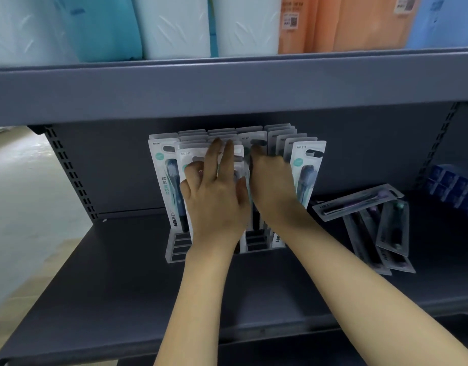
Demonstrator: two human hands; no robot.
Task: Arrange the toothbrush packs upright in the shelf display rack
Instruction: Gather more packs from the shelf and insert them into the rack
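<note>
Grey metal shelf (122, 299) in front, both forearms reaching over it to the clear display rack (176, 249) at mid-depth. Left hand (214, 196) lies flat against the faces of the upright toothbrush packs (256, 140) in the middle columns, fingers spread and mostly straight, fingertips near the pack tops. Right hand (272, 180) is just beside it, touching at the thumb side; fingers curl over the top edge of a middle pack, but whether they actually pinch it — can't tell, the knuckles hide it. Packs stand upright in about five side-by-side columns, several deep each; exact count not readable behind the hands. Front pack (166, 180) on the far-left column and front pack (306, 170) on the far-right column are both clear of the hands. Right of the rack, loose packs (359, 204) lie flat on the shelf: three visible, one lying across the other two. Further back right, blue boxed item (452, 186), blurred. Upper shelf (227, 85) above carries pastel wrapped packs (174, 25).
</note>
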